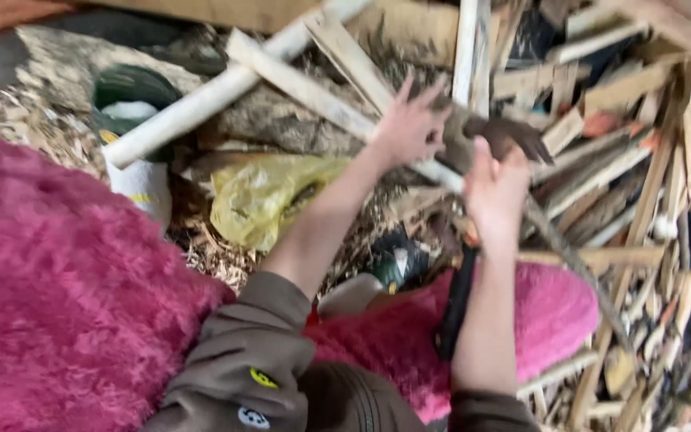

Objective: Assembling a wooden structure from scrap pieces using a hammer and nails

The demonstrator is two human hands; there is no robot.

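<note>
Left hand (pixel 409 124): at about 12 o'clock of centre, fingers spread wide and open, resting on or just over a pale wooden slat (pixel 305 88) that runs from 11 o'clock down toward centre. Whether the palm presses the slat cannot be told through the blur.

Right hand (pixel 496 192): just beside the left, at 2 o'clock of centre, fingers closed around a dark, brownish piece of wood (pixel 513 134) whose end sticks out above the hand toward 1 o'clock. Exact shape blurred.

Sleeves (pixel 257 352): olive-brown, pushed up both forearms, at 6 o'clock.

Wood pile (pixel 625 160): loose slats, sticks and offcuts, crossing at many angles, filling 12 to 4 o'clock beneath and beyond both hands.

White pole (pixel 201 104): long, round, lying across the slat at 11 o'clock.

Yellow plastic bag (pixel 261 196): crumpled, at 9 o'clock of the left forearm, on wood shavings.

Bucket (pixel 133 132): white with dark green rim, at 10 o'clock, under the pole's lower end.

Pink fluffy fabric (pixel 57 280): covers 7 to 9 o'clock; another patch lies behind the right forearm at 5 o'clock.
</note>
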